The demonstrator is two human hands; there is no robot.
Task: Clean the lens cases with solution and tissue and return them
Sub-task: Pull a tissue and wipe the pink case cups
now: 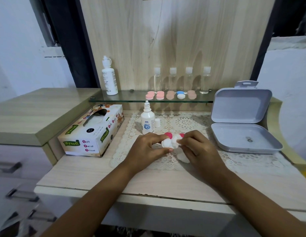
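Tissue box (90, 132) sits at 9 o'clock of the lace mat (191, 122). Solution bottle (147, 121) stands uncapped at the mat's 11 o'clock, its cap (157, 122) just beside it. White lens case (166, 144) is pinched mid-mat by the left hand (147, 147), thumb under, fingers over the rim. Tissue (177, 141) is wadded in the curled right hand (198, 147) and pressed against the case. Red lids (168, 134) lie just behind, at 12 o'clock.

Case is judged light, stiff, smooth plastic, likely slippery once wetted, so it is best gripped by the outer rim. Tissue is soft and probably tears when soaked. More cases (171, 95) sit on the glass shelf (128, 100). Grey box (242, 139) lies open at 3 o'clock.
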